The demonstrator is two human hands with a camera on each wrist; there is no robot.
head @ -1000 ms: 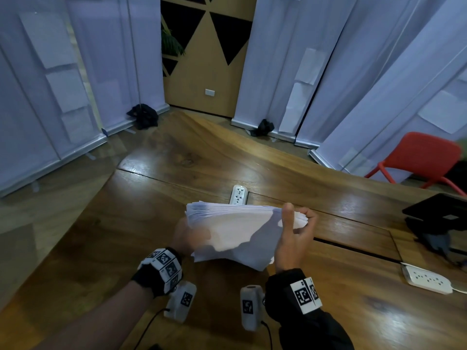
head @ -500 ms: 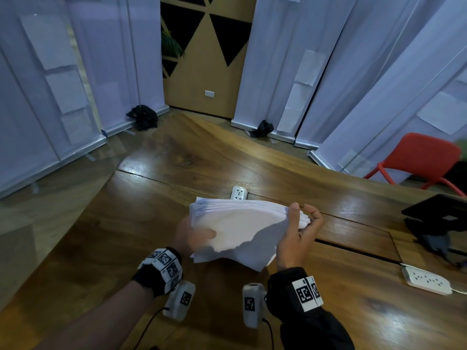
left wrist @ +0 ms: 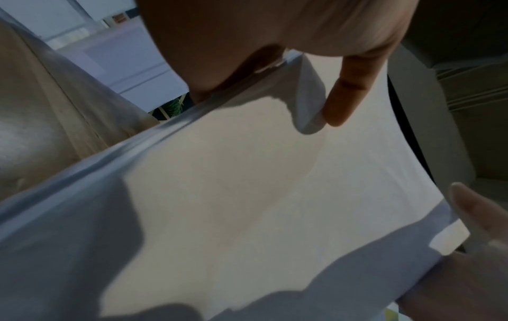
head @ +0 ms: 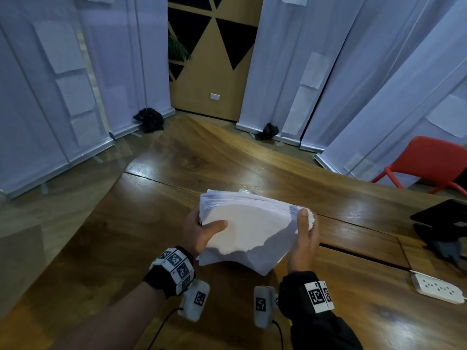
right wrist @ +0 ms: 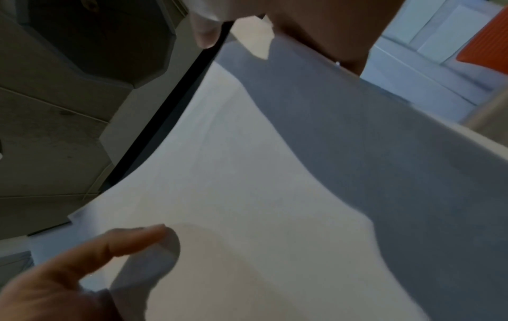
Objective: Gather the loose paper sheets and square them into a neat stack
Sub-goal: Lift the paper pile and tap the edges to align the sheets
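**Paper stack held off the table by both hands**

Paper sheets, a thick white bundle [head: 249,228], sit between the two hands above the brown wooden table [head: 177,178] in the head view. The left hand [head: 201,234] grips the left edge, thumb curled over the top sheet and fingers underneath; the right hand [head: 303,238] clasps the right edge, thumb up along the side. Holding it by opposite edges likely lets the person jog the sheets level, since the near edges still fan out unevenly. A white power strip [head: 437,287] lies well apart to the right.

From the left wrist, the sheets [left wrist: 247,184] fill the frame, and the far hand's finger [left wrist: 343,97] presses a curled corner, a detail the head view hides.

The right wrist view shows the opposite side: a thumb [right wrist: 110,249] lying on the top sheet [right wrist: 247,184], and a misaligned corner poking out at the far edge. Fingers beneath the bundle are hidden in every view.
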